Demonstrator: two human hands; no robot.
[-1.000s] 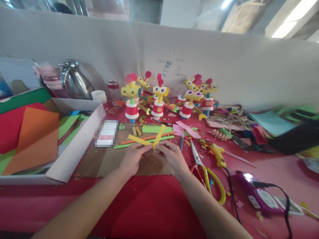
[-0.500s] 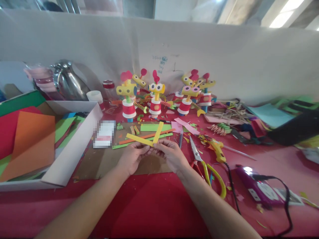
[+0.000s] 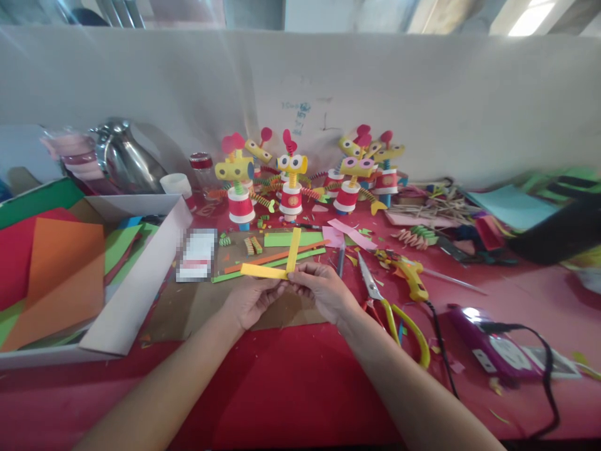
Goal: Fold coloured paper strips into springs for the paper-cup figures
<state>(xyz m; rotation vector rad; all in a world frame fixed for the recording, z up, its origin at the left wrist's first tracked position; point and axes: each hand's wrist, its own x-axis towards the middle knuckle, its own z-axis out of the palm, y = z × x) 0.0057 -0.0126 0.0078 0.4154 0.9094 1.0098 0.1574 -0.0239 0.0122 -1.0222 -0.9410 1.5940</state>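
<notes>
Two yellow paper strips point(image 3: 263, 270) meet at a corner between my hands; one lies leftward and the other point(image 3: 293, 248) stands up toward the back. My left hand point(image 3: 251, 300) and my right hand point(image 3: 322, 289) both pinch that corner, fingers closed, over a brown cardboard sheet point(image 3: 197, 307). Green and orange paper strips point(image 3: 275, 257) lie on the cardboard just behind the hands.
Several paper-cup figures point(image 3: 291, 181) stand by the white back wall. Yellow-handled scissors point(image 3: 392, 310), a yellow glue gun point(image 3: 410, 275) and a purple power strip point(image 3: 493, 351) lie right. A white box point(image 3: 136, 282) of coloured paper sits left, with a steel kettle point(image 3: 119, 156) behind it.
The left strip has swung down from a slant to nearly level, and the other strip stands straighter. The camera has tilted slightly; both hands keep pinching the corner.
</notes>
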